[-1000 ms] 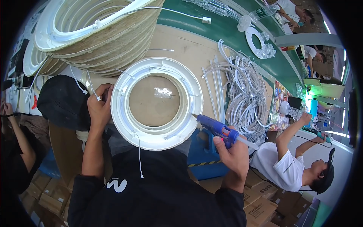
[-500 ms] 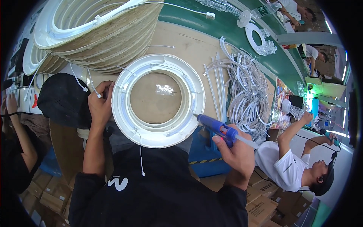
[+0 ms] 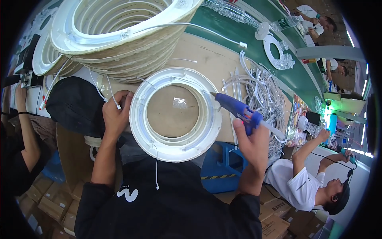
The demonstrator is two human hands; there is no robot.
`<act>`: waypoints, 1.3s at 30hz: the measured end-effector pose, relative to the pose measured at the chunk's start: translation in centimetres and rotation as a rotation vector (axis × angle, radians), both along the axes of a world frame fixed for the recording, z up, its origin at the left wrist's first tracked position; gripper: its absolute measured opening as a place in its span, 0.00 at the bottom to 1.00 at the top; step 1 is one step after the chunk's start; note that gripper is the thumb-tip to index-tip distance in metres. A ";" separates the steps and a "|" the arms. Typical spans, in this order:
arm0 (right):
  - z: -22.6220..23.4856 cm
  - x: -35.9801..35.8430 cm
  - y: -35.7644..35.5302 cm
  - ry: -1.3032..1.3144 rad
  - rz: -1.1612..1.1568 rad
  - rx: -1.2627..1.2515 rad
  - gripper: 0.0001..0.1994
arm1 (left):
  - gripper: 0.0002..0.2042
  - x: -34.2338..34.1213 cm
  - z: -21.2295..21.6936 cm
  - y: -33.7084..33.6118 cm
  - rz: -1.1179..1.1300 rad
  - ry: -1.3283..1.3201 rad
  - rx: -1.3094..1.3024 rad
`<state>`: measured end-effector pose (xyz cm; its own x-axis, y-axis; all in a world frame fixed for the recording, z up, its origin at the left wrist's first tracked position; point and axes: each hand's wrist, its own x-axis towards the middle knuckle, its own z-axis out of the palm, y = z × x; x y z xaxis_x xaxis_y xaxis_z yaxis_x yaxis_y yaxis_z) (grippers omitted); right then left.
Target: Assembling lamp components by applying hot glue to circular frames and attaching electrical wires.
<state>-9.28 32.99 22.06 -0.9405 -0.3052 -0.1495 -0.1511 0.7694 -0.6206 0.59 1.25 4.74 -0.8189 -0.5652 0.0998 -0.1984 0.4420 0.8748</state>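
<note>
A white ring-shaped lamp housing (image 3: 207, 129) stands in front of me, with clear strip tubing laid round its inside and a white wire with a small plug (image 3: 156, 169) hanging from its near side. My left hand (image 3: 116, 114) grips the ring's left edge, fingers behind the wall and thumb toward the rim. In my right hand (image 3: 255, 145) is a blue glue gun (image 3: 234, 106), a clear glue stick poking out of its back. Its nozzle points at the ring's upper right rim; whether the tip touches is unclear.
Stacked ring housings (image 3: 131, 55) rise at the far left, wires trailing from them. A black cap (image 3: 73, 105) lies left of my hand. At right is a heap of clear tubing (image 3: 264, 93) on the brown board (image 3: 207, 51). Co-workers sit on both sides; one wears a white shirt (image 3: 292, 185).
The glue gun's nozzle has shifted from the ring's lower right up to its upper right rim. My left hand keeps its hold. The whole view has shifted slightly.
</note>
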 end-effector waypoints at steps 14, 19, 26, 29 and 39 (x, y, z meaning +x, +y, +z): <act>-0.1 -1.2 -1.5 0.008 0.098 0.172 0.18 | 0.07 -0.3 0.4 0.0 0.014 -0.045 0.022; 0.0 -1.3 -1.8 0.022 0.096 0.176 0.18 | 0.07 -0.3 0.0 0.2 0.019 -0.018 0.035; 0.5 -1.5 -1.9 0.094 0.116 0.191 0.17 | 0.07 -0.3 0.1 -0.1 0.015 -0.005 0.029; 0.2 -1.6 -1.7 0.108 0.114 0.181 0.17 | 0.07 -0.3 0.3 -0.1 0.005 -0.016 0.022; 0.5 -1.8 -1.9 0.079 0.124 0.199 0.17 | 0.08 -0.1 0.0 -0.1 0.014 -0.038 0.035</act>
<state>-11.09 31.07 22.52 -0.9090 -0.3907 -0.1453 -0.2939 0.8478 -0.4414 0.45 1.14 4.71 -0.8135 -0.5795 0.0490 -0.2379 0.4084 0.8813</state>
